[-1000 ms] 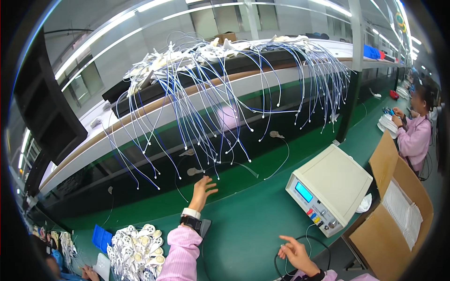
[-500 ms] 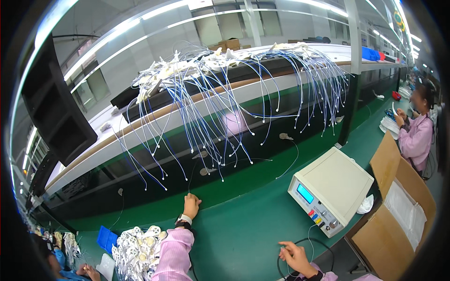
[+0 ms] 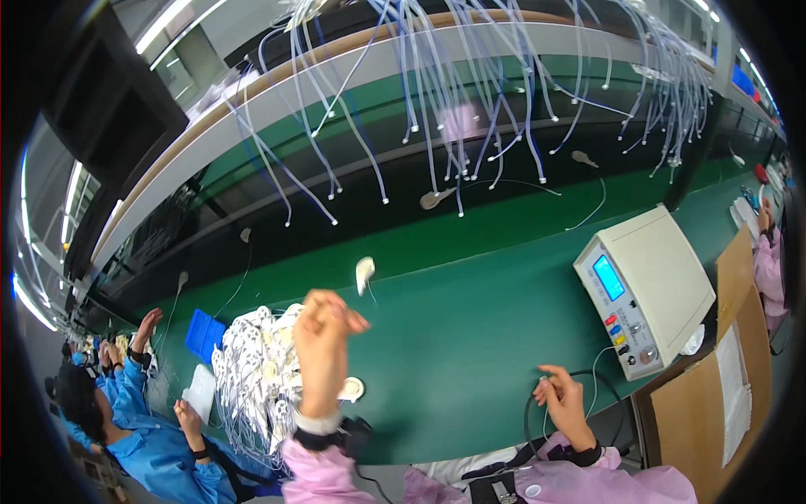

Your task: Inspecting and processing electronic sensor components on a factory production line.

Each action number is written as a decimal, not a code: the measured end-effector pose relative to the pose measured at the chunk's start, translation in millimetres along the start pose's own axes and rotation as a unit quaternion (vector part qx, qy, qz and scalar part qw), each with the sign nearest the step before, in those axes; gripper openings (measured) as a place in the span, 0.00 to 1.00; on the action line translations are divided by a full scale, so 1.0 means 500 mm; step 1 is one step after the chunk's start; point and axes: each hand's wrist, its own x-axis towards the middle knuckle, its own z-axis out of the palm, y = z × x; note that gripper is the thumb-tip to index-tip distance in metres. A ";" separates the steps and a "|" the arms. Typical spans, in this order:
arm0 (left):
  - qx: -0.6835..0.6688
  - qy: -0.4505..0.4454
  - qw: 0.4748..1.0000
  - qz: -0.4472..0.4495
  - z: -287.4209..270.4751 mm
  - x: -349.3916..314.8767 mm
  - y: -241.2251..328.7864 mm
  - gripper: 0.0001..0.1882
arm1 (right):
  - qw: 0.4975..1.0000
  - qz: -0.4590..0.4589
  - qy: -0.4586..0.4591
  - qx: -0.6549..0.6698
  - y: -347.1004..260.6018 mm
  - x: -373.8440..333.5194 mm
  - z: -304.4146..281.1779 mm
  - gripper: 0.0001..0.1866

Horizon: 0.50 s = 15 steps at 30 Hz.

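My left hand (image 3: 323,349), smeared by motion, is above the green table beside a heap of white parts with trailing cables (image 3: 256,357). Its fingers look bent, but whether they hold anything is unclear. Just beyond it is a small white part with a thin wire (image 3: 364,273); I cannot tell whether it rests or is in the air. A round cream part (image 3: 352,389) lies by my left wrist. My right hand (image 3: 564,405) pinches a thin grey cable near the front edge. That cable runs from a beige tester (image 3: 651,290) with a lit blue screen.
White and blue cables (image 3: 453,109) hang from the shelf above. A blue tray (image 3: 204,336) stands beside the heap. At right is an open cardboard box (image 3: 684,420). A person in blue (image 3: 155,449) works at left; another person's pink sleeve (image 3: 767,269) shows at far right.
The view has tilted down. My left hand has drawn back from the table's far edge, and the small white part now shows beyond it. My right hand keeps its pinch near the tester.
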 end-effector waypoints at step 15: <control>-0.278 -0.074 0.934 -0.213 0.206 -0.231 -0.013 0.08 | 0.981 -0.151 -0.115 0.033 -0.279 0.021 -0.018 0.09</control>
